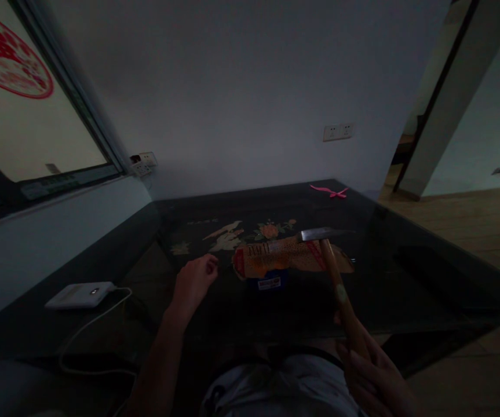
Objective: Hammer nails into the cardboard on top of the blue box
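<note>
In the head view, my right hand (375, 368) grips the wooden handle of a hammer (340, 289) near its lower end. The hammer's metal head is over the right part of a long, brown-and-red printed package (280, 258); I cannot tell whether they touch. Under the package's middle is a small blue object with a white label (269, 282). My left hand (195, 281) is just left of the package, apart from it, with fingers curled in; whatever they may hold is hidden in the dim light. A tiny shiny bit (353, 260) shows at the package's right end.
The dark glossy table (310, 318) has a bird-and-flower picture (227, 234) on its top. A white power bank (80, 295) with a white cable lies at left. A pink ribbon-like strip (334, 192) lies at the far right corner, near the wall.
</note>
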Available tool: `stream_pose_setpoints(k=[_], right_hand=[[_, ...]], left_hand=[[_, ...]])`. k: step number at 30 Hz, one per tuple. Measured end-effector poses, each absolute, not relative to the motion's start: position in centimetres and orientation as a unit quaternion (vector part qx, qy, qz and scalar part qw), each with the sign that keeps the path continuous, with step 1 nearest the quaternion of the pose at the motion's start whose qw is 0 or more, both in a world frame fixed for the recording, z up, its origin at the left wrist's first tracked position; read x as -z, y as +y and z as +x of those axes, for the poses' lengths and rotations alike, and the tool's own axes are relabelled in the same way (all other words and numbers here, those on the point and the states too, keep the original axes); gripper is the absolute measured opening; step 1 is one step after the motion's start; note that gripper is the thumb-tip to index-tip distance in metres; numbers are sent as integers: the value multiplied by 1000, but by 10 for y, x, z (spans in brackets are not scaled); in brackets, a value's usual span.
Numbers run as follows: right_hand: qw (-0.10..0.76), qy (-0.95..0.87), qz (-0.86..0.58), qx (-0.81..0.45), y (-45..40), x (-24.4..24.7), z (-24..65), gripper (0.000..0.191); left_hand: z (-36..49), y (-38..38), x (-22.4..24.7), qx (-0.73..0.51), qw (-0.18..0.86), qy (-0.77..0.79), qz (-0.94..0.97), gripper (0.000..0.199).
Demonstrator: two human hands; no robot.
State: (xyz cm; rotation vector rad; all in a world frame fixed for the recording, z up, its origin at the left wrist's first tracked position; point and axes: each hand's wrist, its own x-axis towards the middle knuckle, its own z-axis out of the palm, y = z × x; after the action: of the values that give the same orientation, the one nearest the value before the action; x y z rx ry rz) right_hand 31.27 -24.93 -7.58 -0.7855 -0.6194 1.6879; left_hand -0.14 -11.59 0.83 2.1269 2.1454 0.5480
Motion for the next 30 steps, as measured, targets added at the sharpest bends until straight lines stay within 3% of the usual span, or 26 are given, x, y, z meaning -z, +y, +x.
stream_pose_setpoints(k=[6, 10, 20, 30], right_hand=[[560, -261, -335, -712, -249, 81, 313, 55], [560, -262, -346, -706, -249, 84, 314, 56], [564, -252, -358, -700, -253, 75, 314, 63], [536, -311, -390, -681, -249, 66, 318, 60]], left_hand=[[25, -114, -39, -433, 27, 546, 716, 12], [64, -81, -33, -495, 117, 453, 732, 11], [98, -45, -3, -477, 278, 403, 731, 9], [98, -53, -3, -425, 247, 420, 763, 6]])
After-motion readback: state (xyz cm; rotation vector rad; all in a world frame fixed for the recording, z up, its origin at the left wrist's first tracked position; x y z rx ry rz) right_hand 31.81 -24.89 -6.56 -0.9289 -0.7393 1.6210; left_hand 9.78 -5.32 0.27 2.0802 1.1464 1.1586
